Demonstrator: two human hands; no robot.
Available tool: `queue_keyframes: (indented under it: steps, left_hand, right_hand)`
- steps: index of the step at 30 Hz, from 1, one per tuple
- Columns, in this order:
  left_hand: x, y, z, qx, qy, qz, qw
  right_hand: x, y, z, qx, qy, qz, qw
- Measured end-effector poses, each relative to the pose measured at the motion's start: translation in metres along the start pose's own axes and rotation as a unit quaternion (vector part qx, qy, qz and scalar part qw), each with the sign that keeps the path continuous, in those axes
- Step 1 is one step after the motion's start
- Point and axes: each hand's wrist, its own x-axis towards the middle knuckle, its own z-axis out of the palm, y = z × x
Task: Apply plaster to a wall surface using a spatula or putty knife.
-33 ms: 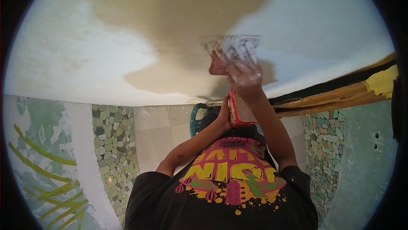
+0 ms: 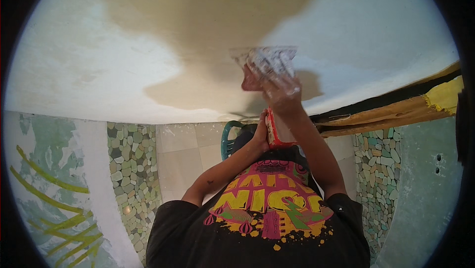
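Note:
My right hand, smeared with white putty, is closed around a wide putty knife with a reddish handle. Its broad blade, coated with white and grey putty, lies at the pale wall in front of me. Whether the edge touches the wall is hard to tell. Just below, my left hand grips a red-edged container by its left side, close to my chest. Part of that container is hidden behind my right forearm.
A green plastic chair stands below my left hand. Along the right, a brown wooden edge and yellow cloth border the wall. Pebble strips flank the tiled floor. Green painted walls rise at both sides.
My right hand and the putty knife have shifted slightly left and down, toward me. My left hand and the container have stayed in place.

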Motion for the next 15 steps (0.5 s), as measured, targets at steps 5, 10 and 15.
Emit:
queue_keyframes:
  steps: [5,10,15]
  left_hand:
    - [-0.007,0.000,0.001,-0.031,-0.089,0.020,0.995]
    - [-0.010,-0.009,-0.004,-0.003,-0.062,0.104,0.993]
    - [-0.033,0.003,0.022,-0.034,-0.057,0.012,0.998]
  right_hand:
    - [-0.009,-0.024,-0.002,0.013,-0.082,0.061,0.995]
    - [-0.007,-0.038,-0.032,0.095,-0.104,0.078,0.987]
    - [0.025,-0.009,-0.079,0.130,0.086,0.100,0.983]
